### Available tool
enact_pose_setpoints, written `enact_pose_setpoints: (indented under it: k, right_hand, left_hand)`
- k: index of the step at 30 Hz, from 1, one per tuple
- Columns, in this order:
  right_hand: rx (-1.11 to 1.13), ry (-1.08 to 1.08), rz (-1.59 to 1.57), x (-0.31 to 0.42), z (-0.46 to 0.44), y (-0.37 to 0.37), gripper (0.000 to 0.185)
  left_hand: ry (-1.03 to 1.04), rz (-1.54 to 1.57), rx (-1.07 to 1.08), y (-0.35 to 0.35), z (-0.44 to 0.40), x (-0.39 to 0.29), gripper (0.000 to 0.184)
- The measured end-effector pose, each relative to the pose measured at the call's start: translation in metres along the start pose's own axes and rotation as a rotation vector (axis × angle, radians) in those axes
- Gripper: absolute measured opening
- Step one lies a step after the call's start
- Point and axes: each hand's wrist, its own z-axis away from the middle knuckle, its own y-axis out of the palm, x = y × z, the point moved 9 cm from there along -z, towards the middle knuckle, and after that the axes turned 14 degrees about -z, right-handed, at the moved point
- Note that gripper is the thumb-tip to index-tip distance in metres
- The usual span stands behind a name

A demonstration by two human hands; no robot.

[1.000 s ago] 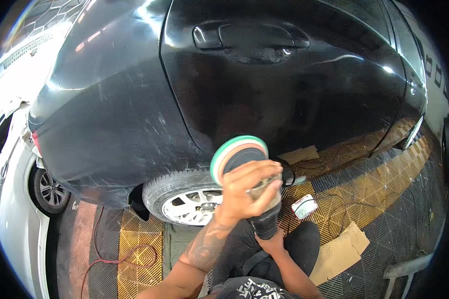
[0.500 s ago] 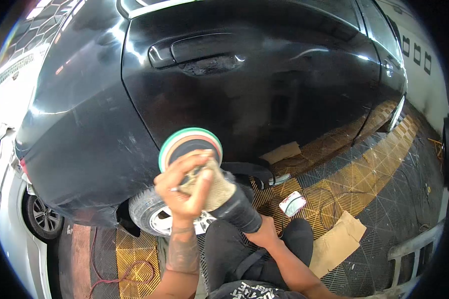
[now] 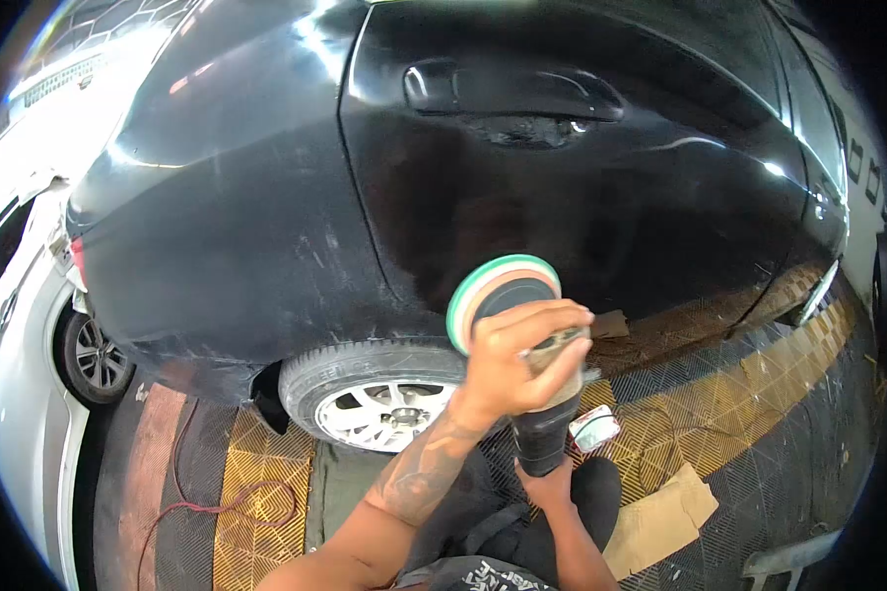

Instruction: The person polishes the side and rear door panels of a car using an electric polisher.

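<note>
My left hand (image 3: 517,364) wraps over the head of a polisher (image 3: 544,433), where tan wrapping covers part of the tool. Its round pad (image 3: 466,313), ringed green, white and orange, is against or very near the lower part of the black car door (image 3: 601,207); exact contact cannot be made out. Lower down, my right hand (image 3: 548,485) grips the rear end of the polisher's black body. Most of its fingers are hidden beneath the tool. Above the pad is the door handle (image 3: 532,91), with a rough, dull patch under it.
Left of the door are the rear panel (image 3: 246,227) and a wheel with a white rim (image 3: 384,414). A silver car (image 3: 30,394) stands at far left. On the tiled floor lie a red hose (image 3: 237,507), cardboard (image 3: 660,522) and a small white-and-red object (image 3: 595,429).
My view has turned left, so the car sits further right in the picture. Both hands and the polisher have shifted right in view, and the tool's body now points more straight down.
</note>
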Motion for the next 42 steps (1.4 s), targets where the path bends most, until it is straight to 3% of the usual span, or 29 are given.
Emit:
enact_pose_setpoints:
  k: [5,10,20,30,38,42]
  right_hand:
    - [0.160,-0.056,-0.035,0.036,-0.007,0.039,0.040]
    - [0.210,-0.180,0.046,0.070,-0.014,0.057,0.039]
    - [0.232,-0.163,0.201,0.078,-0.002,0.035,0.034]
    - [0.219,-0.263,0.173,0.130,-0.018,0.027,0.036]
    - [0.257,-0.163,0.202,0.121,-0.018,0.020,0.041]
    - [0.224,-0.164,0.224,0.152,-0.029,0.023,0.038]
  left_hand:
    - [-0.093,-0.128,-0.124,-0.094,0.031,0.014,0.027]
    - [-0.141,0.018,-0.310,-0.149,0.049,0.028,0.024]
    - [-0.224,0.006,-0.335,-0.141,0.070,0.034,0.022]
    - [-0.185,0.014,-0.371,-0.159,0.039,0.033,0.026]
    - [-0.187,-0.007,-0.372,-0.153,0.048,0.032,0.025]
    - [-0.146,0.003,-0.389,-0.159,0.024,0.031,0.026]
